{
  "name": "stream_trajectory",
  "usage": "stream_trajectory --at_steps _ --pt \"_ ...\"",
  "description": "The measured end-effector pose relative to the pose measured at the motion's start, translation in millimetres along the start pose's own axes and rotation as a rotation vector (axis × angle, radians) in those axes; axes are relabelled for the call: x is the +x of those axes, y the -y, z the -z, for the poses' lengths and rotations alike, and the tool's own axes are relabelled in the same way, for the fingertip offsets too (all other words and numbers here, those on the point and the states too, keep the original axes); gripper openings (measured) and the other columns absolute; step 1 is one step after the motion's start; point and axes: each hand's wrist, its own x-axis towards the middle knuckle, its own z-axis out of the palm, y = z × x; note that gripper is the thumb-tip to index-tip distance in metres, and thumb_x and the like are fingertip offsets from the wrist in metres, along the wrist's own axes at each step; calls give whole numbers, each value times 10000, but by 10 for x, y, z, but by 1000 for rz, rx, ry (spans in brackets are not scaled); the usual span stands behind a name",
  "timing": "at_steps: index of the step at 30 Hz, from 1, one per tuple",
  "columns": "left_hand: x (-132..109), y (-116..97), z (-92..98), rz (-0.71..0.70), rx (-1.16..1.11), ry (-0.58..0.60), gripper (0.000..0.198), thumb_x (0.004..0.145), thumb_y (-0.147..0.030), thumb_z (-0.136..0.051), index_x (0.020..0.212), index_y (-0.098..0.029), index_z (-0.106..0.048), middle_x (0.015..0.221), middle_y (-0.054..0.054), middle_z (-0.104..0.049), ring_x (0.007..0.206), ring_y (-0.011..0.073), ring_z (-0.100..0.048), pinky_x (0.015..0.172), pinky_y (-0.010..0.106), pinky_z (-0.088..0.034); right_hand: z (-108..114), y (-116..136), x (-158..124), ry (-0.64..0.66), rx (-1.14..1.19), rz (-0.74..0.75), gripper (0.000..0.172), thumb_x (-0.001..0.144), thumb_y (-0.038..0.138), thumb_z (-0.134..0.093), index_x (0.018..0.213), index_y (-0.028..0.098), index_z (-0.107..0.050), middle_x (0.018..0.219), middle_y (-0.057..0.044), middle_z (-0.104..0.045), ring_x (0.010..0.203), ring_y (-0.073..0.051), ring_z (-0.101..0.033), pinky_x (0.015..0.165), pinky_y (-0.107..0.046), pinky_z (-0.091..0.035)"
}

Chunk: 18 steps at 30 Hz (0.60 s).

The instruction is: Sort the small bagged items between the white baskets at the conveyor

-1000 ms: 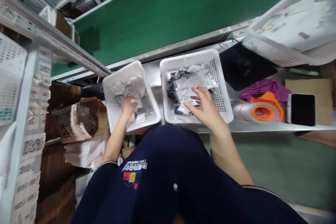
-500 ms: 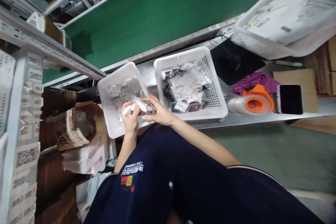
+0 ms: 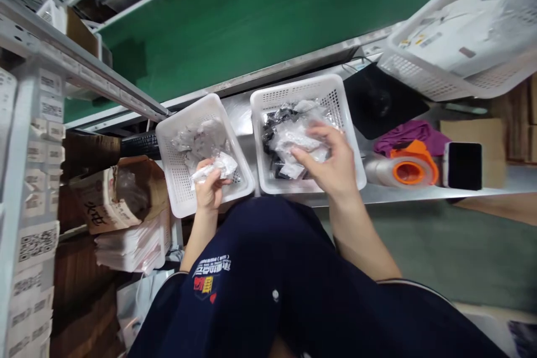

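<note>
Two white perforated baskets stand side by side on a metal shelf. My left hand (image 3: 208,187) is closed on a small clear plastic bag (image 3: 218,166) over the near edge of the left basket (image 3: 174,190), which holds more clear bags. My right hand (image 3: 331,162) reaches into the right basket (image 3: 346,100) with curled fingers resting on a pile of clear packets (image 3: 293,137) with black parts inside; whether it grips one is unclear.
A green conveyor belt (image 3: 260,17) runs behind the baskets. To the right lie an orange tape dispenser (image 3: 405,168), a purple cloth (image 3: 409,134), a black phone (image 3: 464,166), a black pad (image 3: 380,100) and a large white basket (image 3: 457,39). Labelled shelving (image 3: 37,179) and cartons stand left.
My right hand left the bag held by both hands at the left basket and moved right into the right basket. My left hand keeps the small bag.
</note>
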Motion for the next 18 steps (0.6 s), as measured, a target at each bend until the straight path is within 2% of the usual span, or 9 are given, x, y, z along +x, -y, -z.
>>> stream_trajectory --at_steps 2,3,5,6,8,10,13,16,18 --pt "-10 -36 -32 60 -18 83 553 626 -401 -1010 1036 -239 -676 1077 25 -750 766 141 -714 536 212 -595 149 27 42 8 -136 47 873 705 659 -936 1422 282 -611 1664 -142 -444 1627 -442 -300 1303 -702 -350" --pt "-16 -44 -63 92 -17 117 558 625 -402 -1012 1045 -244 -680 1076 25 -754 759 144 -709 537 228 -603 155 58 28 94 -116 24 957 704 651 -941 1506 308 -549 1729 -136 -349 1644 -455 -262 1298 -716 -352" --pt "-28 -41 -148 139 5 165 572 610 -410 -1020 1050 -249 -692 1029 18 -756 736 149 -701 541 257 -620 29 133 -62 388 47 -65 1000 712 652 -935 1566 360 -502 1773 -115 -280 1594 -457 -374 1215 -687 -481" --pt "-37 -35 -198 146 24 185 579 601 -417 -1023 1050 -251 -699 1018 18 -758 737 156 -706 550 272 -630 -87 168 -125 526 146 -109 973 710 655 -933 1550 372 -532 1763 -110 -310 1539 -440 -460 1142 -637 -561" --pt "-62 -33 -298 125 72 228 585 597 -446 -1022 1055 -250 -716 1060 35 -773 778 179 -734 581 295 -649 -357 216 -247 646 283 -165 799 734 672 -899 1424 342 -668 1662 -118 -459 1416 -387 -588 996 -513 -649" --pt "-99 -51 -378 103 124 279 596 612 -486 -1014 1082 -249 -736 1184 72 -778 859 212 -768 616 315 -666 -575 227 -330 579 336 -177 574 805 685 -827 1216 287 -782 1434 -120 -630 1258 -326 -672 910 -440 -657" --pt "-153 -97 -405 128 161 349 641 634 -562 -999 1144 -254 -762 1371 120 -731 1029 286 -786 641 346 -691 -634 175 -349 462 338 -148 463 841 678 -792 1038 260 -816 1189 -100 -708 1075 -286 -713 910 -449 -643" --pt "-106 -118 -243 100 193 332 608 754 -650 -907 1195 -256 -766 1466 142 -688 1249 369 -734 673 371 -703 -355 13 -258 341 267 -126 476 841 695 -785 1056 270 -797 1162 -100 -712 1071 -305 -719 949 -488 -640" --pt "50 -127 -16 -22 303 226 587 869 -679 -800 1274 -257 -746 1460 147 -698 1329 369 -700 817 426 -709 -55 -174 -175 250 144 -139 534 832 732 -771 1120 282 -776 1244 -117 -691 1198 -352 -696 1020 -540 -621"
